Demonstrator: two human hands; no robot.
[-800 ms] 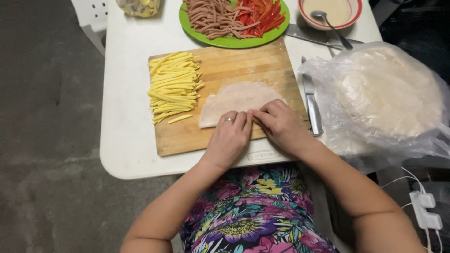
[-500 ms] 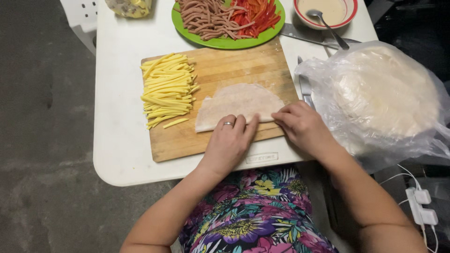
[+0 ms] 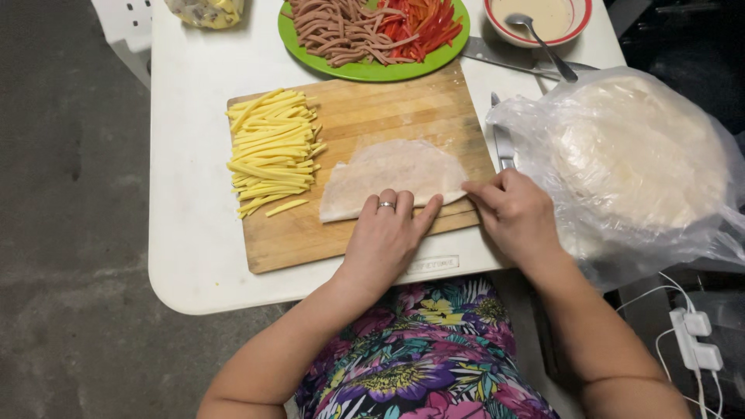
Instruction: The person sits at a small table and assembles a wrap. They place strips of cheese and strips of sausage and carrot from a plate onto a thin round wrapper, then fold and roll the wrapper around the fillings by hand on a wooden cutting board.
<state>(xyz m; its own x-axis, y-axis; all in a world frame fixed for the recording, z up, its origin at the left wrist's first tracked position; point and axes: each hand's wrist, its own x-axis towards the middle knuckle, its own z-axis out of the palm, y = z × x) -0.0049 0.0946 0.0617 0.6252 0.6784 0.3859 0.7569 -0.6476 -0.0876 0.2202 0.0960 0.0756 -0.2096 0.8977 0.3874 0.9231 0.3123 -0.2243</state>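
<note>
While the wrapper [image 3: 392, 171] lies folded to a half-round on the board [image 3: 357, 163], both hands work its near edge. The left hand [image 3: 386, 237] lies flat, fingers together and pointing far, fingertips pressing the wrapper's near edge close to its middle; a ring shows on one finger. The right hand [image 3: 516, 217] sits at the wrapper's right corner, fingers curled, thumb and forefinger seeming to nip the thin edge there, though the exact contact is too small to tell.

To do this well, I judge the left hand should hold the sheet down with light, even pressure, so the right hand can draw or smooth the corner without the whole piece sliding. The sheet looks very thin and pale, so it would likely tear if pulled sharply; a slow pull along the board suits it better than a lift. Keeping the folded edge straight and free of creases matters too.

Left on the board lie yellow strips [image 3: 272, 151] in a neat pile, just beside the wrapper but apart from it. Beyond the board stands a green plate [image 3: 365, 71] with sausage strips and red pepper, and to the far right a bowl [image 3: 539, 15] with a spoon. A knife [image 3: 503, 140] lies right of the board, near a bag [image 3: 636, 155] of more wrappers.
</note>
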